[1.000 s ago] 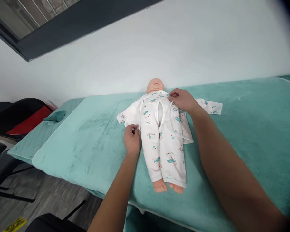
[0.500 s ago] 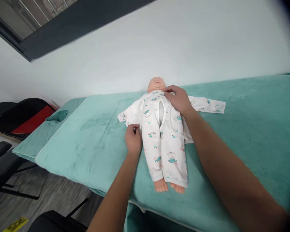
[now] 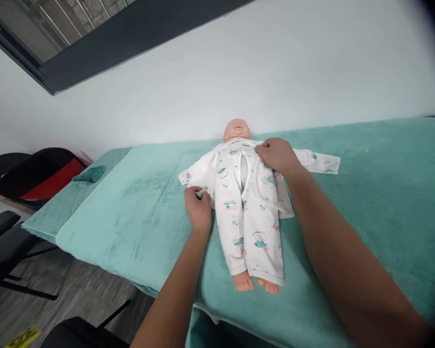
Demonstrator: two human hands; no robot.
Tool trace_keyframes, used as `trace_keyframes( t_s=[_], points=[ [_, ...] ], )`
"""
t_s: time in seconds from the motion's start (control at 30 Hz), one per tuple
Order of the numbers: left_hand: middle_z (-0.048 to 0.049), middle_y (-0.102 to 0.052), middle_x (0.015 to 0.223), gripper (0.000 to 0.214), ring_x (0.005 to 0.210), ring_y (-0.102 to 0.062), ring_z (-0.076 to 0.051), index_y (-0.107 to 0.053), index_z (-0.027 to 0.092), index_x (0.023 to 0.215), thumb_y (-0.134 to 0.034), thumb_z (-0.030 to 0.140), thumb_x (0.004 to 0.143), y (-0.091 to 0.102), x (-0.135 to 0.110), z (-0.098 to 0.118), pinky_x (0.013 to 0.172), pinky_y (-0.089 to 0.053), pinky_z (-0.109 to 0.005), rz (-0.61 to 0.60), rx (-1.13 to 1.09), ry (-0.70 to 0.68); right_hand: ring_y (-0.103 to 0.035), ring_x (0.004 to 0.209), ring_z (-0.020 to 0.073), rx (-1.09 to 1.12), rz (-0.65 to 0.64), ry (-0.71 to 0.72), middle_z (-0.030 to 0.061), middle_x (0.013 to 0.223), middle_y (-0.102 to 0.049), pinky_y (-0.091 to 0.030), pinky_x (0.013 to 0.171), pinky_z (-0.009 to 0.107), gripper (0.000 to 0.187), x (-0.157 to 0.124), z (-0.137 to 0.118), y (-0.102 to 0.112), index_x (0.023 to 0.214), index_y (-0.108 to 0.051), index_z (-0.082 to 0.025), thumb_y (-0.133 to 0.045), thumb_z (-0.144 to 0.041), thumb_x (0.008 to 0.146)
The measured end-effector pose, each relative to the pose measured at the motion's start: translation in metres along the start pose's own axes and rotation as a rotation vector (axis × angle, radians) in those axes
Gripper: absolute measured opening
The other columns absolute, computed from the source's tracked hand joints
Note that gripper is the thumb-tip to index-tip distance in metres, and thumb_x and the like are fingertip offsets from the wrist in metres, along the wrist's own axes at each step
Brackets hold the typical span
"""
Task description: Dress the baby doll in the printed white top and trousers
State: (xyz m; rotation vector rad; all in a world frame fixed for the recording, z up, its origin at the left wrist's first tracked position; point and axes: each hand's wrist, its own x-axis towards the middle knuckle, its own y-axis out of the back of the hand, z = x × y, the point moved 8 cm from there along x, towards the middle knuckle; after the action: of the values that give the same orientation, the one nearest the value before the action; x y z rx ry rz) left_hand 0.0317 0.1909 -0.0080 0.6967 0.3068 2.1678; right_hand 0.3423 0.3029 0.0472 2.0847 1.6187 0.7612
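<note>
At the far left of the frame, shows black-and-red chairs (image 3: 39, 176) beside a green cover (image 3: 137, 193). Just left of centre, shows the left hand (image 3: 198, 210) with fingers curled against the left edge of a white printed jacket (image 3: 203, 173); cannot tell whether pinching it. At centre, shows the doll (image 3: 237, 129) lying face up on the cover, between both hands, in printed trousers (image 3: 263, 232). Right of centre, shows the right hand (image 3: 278, 154) with bent fingertips against clothing on the upper body; cannot tell whether gripping. Farther right, shows a sleeve (image 3: 322, 162) spread flat.
</note>
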Motion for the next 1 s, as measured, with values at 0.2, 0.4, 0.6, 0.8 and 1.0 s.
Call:
trace_keyframes(
  t_s=[0.2,0.4,0.6,0.8,1.0],
  points=[
    [-0.0007,-0.055,0.091,0.013,0.084,-0.054,-0.014,-0.052,0.023,0.089,-0.054,0.01,0.087,0.03,0.006,0.062,0.08,-0.049,-0.029,0.183,-0.159,-0.175,-0.045,0.058,0.0155,0.483,0.059,0.056,-0.0014,0.058,-0.05,-0.036,0.058,0.031,0.022,0.002,-0.015,0.004,0.059,-0.049,-0.024,-0.06,-0.031,0.078],
    [-0.0005,-0.062,0.086,0.021,0.082,-0.061,-0.014,-0.056,0.022,0.095,-0.05,0.002,0.091,0.005,-0.089,0.173,0.079,-0.053,-0.031,-0.261,-0.075,-1.129,-0.045,0.064,0.0134,0.353,0.031,0.152,-0.003,0.06,-0.051,-0.034,0.063,0.03,0.03,0.007,-0.031,-0.009,0.058,-0.051,-0.021,-0.06,-0.035,0.083],
    [-0.0046,-0.064,0.111,0.022,0.106,-0.062,-0.019,-0.058,0.024,0.111,-0.064,0.017,0.091,0.015,-0.037,0.119,0.091,-0.052,-0.036,-0.033,-0.056,-0.599,-0.048,0.066,0.0137,0.346,0.068,0.148,-0.003,0.063,-0.053,-0.036,0.068,0.03,0.035,0.013,-0.028,-0.01,0.06,-0.05,-0.021,-0.06,-0.04,0.087],
    [-0.0087,-0.057,0.124,0.049,0.12,-0.056,-0.028,-0.058,0.023,0.12,-0.079,0.037,0.078,-0.024,-0.022,0.104,0.101,-0.05,-0.045,-0.305,0.145,-0.394,-0.047,0.064,0.0149,0.221,0.029,0.122,-0.0022,0.066,-0.056,-0.035,0.062,0.031,0.03,0.012,-0.032,-0.011,0.069,-0.05,-0.023,-0.068,-0.043,0.082],
    [-0.009,-0.065,0.116,0.024,0.108,-0.062,-0.025,-0.062,0.021,0.116,-0.06,0.025,0.092,-0.021,-0.029,0.121,0.088,-0.05,-0.038,-0.184,0.286,-0.538,-0.053,0.067,0.0176,0.128,-0.001,0.105,0.0007,0.074,-0.062,-0.037,0.063,0.033,0.012,0.014,-0.031,-0.013,0.075,-0.052,-0.023,-0.063,-0.026,0.079]
  ],
)
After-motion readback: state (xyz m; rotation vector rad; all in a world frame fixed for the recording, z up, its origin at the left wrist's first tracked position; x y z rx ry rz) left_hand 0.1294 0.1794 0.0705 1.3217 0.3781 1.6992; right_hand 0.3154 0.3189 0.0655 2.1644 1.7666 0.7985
